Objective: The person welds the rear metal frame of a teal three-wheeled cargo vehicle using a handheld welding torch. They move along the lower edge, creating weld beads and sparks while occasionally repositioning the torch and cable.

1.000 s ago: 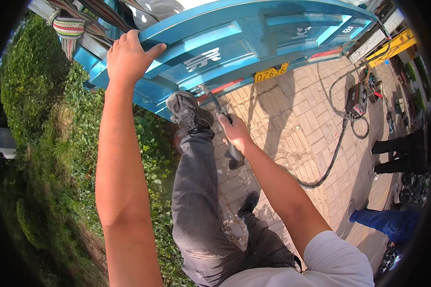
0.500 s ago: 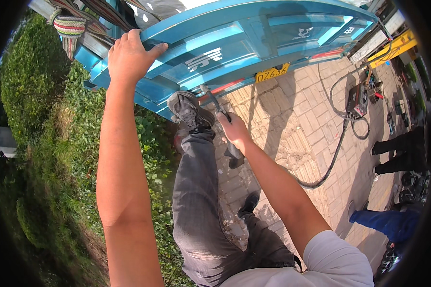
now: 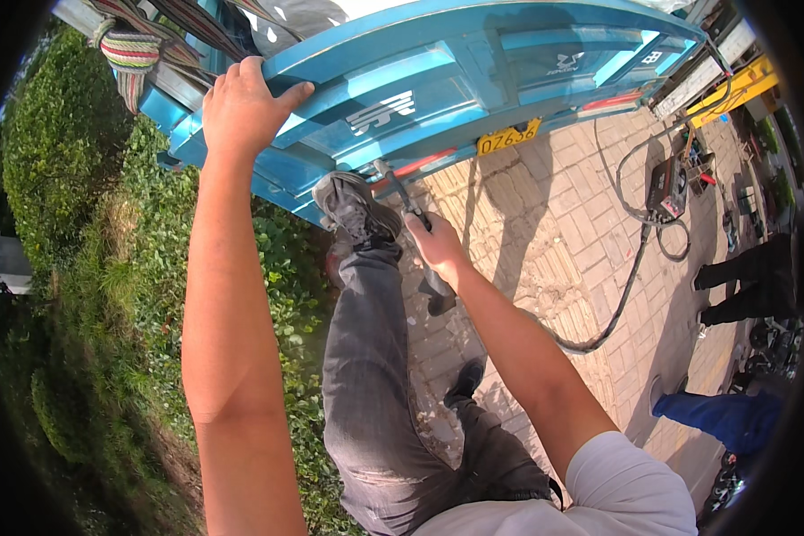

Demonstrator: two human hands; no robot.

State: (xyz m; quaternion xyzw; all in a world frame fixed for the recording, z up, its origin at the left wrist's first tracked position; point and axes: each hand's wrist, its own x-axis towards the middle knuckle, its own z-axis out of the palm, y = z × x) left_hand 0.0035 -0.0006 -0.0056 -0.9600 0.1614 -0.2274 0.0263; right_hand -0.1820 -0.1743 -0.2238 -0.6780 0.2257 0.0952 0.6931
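Note:
My left hand (image 3: 250, 103) grips the top edge of the blue metal tailgate (image 3: 460, 80), fingers curled over it near a knotted striped strap (image 3: 127, 46). My right hand (image 3: 433, 239) is closed on a grey-and-black torch-like tool (image 3: 413, 201) with a cable. Its tip is at the tailgate's lower rail by a red reflective strip (image 3: 424, 164); whether it touches cannot be told. My raised grey shoe (image 3: 353, 205) is against or very close to the tailgate's bottom edge, just left of the tool. A yellow plate (image 3: 507, 136) is fixed farther right along that edge.
Paving (image 3: 563, 223) runs below, with a long black hose (image 3: 616, 313) looping to a dark machine (image 3: 665, 188) with tools beside it. Legs of two other people (image 3: 746, 286) (image 3: 715, 415) are at the right, near a yellow beam (image 3: 732, 89). Bushes (image 3: 62, 196) line the left.
The view has shifted very slightly. My hands, foot and the tool stay in the same places on and beside the tailgate.

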